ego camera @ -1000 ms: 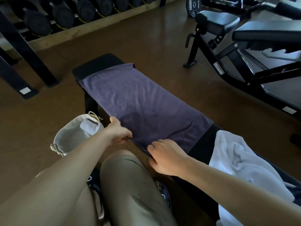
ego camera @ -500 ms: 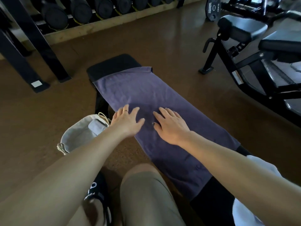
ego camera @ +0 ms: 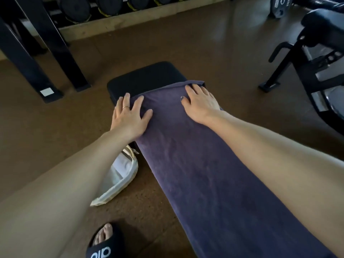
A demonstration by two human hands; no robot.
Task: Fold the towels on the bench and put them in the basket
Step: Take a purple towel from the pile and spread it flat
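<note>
Both hands, left hand and right hand, are pressed flat, grasping nothing, on the purple towel spread along the bench (basket beside), so its overhanging edge could be dragged off by uneven pulling.

Head camera looks forward and down, close over the bench.

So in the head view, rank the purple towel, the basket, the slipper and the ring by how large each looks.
1. purple towel
2. basket, partly behind the arm
3. slipper, cut off by the frame
4. ring
</note>
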